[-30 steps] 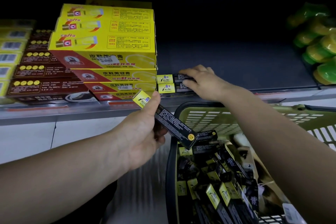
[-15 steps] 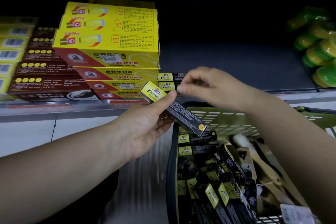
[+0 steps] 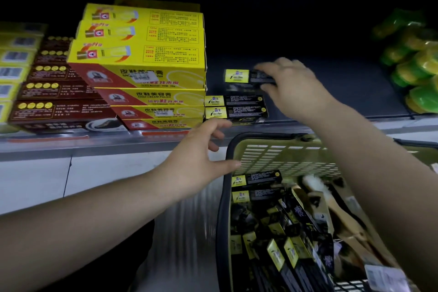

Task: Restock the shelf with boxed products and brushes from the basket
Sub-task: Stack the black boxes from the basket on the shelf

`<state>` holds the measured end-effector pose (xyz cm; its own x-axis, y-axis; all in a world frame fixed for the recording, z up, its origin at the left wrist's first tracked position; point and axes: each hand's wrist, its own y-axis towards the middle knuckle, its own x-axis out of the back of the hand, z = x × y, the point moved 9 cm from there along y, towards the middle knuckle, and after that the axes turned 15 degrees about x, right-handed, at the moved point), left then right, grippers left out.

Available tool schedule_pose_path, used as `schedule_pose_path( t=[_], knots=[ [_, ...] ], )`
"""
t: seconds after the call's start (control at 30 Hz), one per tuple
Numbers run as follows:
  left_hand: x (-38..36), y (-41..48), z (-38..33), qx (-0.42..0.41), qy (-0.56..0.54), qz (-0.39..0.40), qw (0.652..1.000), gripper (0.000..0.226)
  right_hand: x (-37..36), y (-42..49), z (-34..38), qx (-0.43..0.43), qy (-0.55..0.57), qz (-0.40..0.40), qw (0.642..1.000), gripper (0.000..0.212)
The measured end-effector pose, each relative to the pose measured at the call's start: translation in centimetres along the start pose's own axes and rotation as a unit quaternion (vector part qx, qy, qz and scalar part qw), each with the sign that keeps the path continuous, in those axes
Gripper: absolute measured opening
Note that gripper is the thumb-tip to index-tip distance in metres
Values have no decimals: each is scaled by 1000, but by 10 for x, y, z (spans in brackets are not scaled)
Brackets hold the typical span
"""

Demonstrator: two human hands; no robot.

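Right hand (image 3: 294, 87) is up over the shelf (image 3: 343, 92), fingers and thumb pinching the dark end of a black-and-yellow box (image 3: 238, 76), yellow end pointing left. The box hangs in the air just above the two matching boxes (image 3: 237, 106) already stacked flat at the shelf's front, right against the tall stack of yellow shoe-cream boxes (image 3: 142, 73). The hand is blurred, so the exact grip is hard to read. Left hand (image 3: 196, 161) is empty, fingers spread and relaxed, hovering below the shelf edge just beside the rim of the green basket (image 3: 284, 156). The two hands are well apart. Down in the basket, plenty more black-and-yellow boxes (image 3: 258, 179) lie jumbled, with a pale-bristled brush (image 3: 315, 185) among them. Brown boxes (image 3: 59, 106) sit left of the yellow stack, and green packs (image 3: 417, 73) sit at far right.
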<state>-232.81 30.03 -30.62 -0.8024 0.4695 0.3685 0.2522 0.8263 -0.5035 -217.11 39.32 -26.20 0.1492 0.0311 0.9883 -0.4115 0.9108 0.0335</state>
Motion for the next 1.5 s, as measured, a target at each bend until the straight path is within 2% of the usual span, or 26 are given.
schedule_pose_path(
  t=[0.1,0.23,0.3,0.47,0.57,0.67,0.73,0.87,0.97,1.03,1.17,1.3,1.37,1.43,1.5],
  knots=[
    [-1,5,5,2,10,6,1000,61,-33,27,-5,-16,-34,34,999,44],
    [-4,8,10,2,16,17,1000,60,-84,34,-4,-30,106,121,987,40],
    [-5,10,10,-3,18,18,1000,59,-95,34,0,-22,147,128,981,40],
    [-8,9,7,-13,27,15,999,52,-87,27,3,-23,154,140,978,47],
    [-4,2,-2,-51,65,-27,996,51,-54,8,10,-2,146,94,985,49],
    [-4,-9,-20,-100,102,-61,988,49,-10,-40,26,53,165,22,985,32],
    [-10,-18,-34,-135,114,-64,982,46,2,-84,33,55,191,12,980,21],
    [-42,-31,-48,-170,126,15,977,33,-41,-166,17,-53,222,72,971,21],
    [-71,-34,-42,-149,120,90,977,26,-103,-217,-10,-172,230,188,939,42],
    [-84,-32,-35,-105,85,135,982,25,-129,-236,-18,-215,227,231,921,55],
    [-99,-28,-18,14,-22,210,977,21,-146,-240,-19,-236,232,182,926,53],
    [-107,-25,-1,103,-72,207,970,23,-111,-237,-27,-243,203,108,942,43],
    [-113,-23,7,137,-93,189,968,28,-80,-231,-22,-228,234,18,945,40],
    [-125,-25,11,166,-111,191,961,39,-56,-224,-9,-217,311,-63,923,30],
    [-143,-32,11,183,-147,224,946,46,-44,-215,12,-201,390,-91,894,20]
  ],
)
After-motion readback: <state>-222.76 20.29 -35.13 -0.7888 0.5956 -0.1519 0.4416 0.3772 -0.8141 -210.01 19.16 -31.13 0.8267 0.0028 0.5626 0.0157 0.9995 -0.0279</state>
